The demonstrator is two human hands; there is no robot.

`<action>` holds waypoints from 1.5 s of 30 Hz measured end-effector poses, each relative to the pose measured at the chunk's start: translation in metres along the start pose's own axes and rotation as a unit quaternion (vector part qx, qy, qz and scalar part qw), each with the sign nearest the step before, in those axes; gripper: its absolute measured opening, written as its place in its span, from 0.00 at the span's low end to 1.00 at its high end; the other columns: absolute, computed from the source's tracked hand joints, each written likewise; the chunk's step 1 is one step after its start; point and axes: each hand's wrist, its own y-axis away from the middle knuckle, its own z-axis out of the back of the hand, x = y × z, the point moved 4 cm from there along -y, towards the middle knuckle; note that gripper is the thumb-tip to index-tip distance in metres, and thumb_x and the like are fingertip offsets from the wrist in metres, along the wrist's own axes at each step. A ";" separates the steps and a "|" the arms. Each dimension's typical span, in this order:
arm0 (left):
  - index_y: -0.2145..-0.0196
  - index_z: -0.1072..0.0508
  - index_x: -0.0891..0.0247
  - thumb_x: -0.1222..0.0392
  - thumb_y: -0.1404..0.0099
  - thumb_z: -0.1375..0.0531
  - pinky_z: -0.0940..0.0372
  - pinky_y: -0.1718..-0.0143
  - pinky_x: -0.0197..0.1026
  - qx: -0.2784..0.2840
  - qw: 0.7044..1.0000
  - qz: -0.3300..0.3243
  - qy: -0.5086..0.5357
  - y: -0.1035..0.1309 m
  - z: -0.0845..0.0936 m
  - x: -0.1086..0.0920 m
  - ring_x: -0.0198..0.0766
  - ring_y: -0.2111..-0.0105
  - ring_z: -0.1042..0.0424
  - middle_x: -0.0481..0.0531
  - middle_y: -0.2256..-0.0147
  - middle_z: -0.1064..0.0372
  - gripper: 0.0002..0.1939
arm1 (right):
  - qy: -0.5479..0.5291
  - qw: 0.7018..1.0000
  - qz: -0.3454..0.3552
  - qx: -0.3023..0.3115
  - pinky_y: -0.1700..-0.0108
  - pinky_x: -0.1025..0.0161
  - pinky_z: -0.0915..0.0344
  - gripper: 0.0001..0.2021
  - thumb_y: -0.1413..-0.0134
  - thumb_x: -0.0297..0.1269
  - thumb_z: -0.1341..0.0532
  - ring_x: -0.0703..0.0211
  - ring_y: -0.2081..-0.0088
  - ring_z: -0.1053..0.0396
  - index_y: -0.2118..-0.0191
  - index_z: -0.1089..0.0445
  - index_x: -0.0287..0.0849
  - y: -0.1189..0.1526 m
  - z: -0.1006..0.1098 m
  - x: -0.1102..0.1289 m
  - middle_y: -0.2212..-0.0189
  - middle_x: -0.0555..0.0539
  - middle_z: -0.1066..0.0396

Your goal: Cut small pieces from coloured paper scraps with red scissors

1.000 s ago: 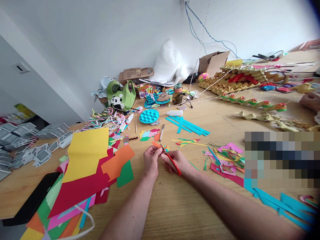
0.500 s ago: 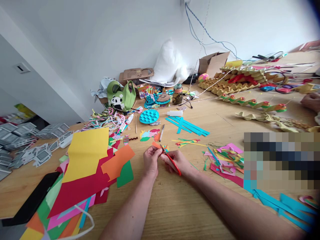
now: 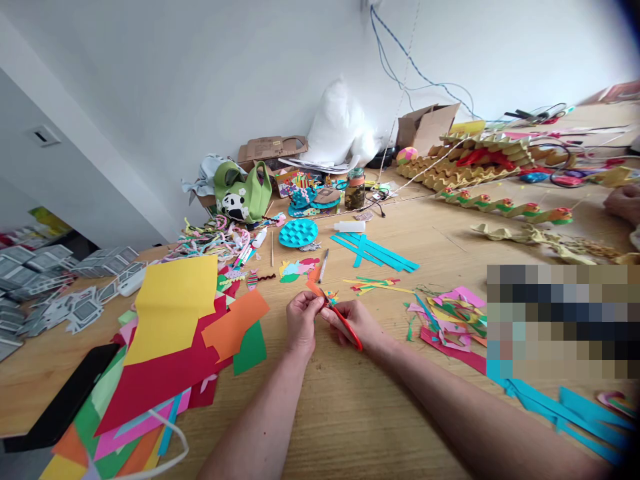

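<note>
Between the fingertips of my left hand [image 3: 303,320] is a small piece of orange paper [image 3: 314,287], pinched at its lower edge. My right hand [image 3: 353,323] grips red-handled scissors [image 3: 347,325], with the blades against the orange paper. My hands nearly touch each other above the wooden table. Just beyond them lie small coloured snippets [image 3: 331,297], a pen [image 3: 324,265] and several cut paper shapes [image 3: 300,269]. The left fingers partly hide the blade tips.
Coloured paper sheets [image 3: 170,313] and a black phone-like slab [image 3: 65,400] lie at left. Blue paper strips [image 3: 375,252], a woven blue disc [image 3: 299,233] and a white bottle [image 3: 350,227] sit ahead. Paper scraps [image 3: 457,313] are at right. Another person's hand [image 3: 625,202] rests at far right.
The orange paper has shifted slightly between my left fingers and the scissor blades. Both hands have stayed almost in place.
</note>
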 end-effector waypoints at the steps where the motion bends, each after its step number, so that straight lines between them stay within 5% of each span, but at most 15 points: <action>1: 0.80 0.31 0.65 0.62 0.55 0.35 0.42 0.73 0.35 0.000 1.000 0.002 -0.001 0.000 0.000 0.000 0.30 0.78 0.36 0.46 0.81 0.33 0.08 | 0.000 1.000 0.000 0.001 0.86 0.71 0.53 0.27 0.52 0.60 0.39 0.69 0.89 0.47 0.83 0.41 0.41 0.000 0.000 0.000 0.92 0.53 0.40; 45: 0.78 0.29 0.65 0.62 0.56 0.35 0.40 0.73 0.35 0.006 0.998 0.053 0.027 0.001 -0.002 0.000 0.32 0.78 0.33 0.48 0.80 0.30 0.07 | 0.015 1.000 0.000 -0.001 0.86 0.70 0.54 0.27 0.53 0.62 0.40 0.69 0.89 0.47 0.82 0.41 0.41 -0.002 0.002 -0.001 0.92 0.53 0.40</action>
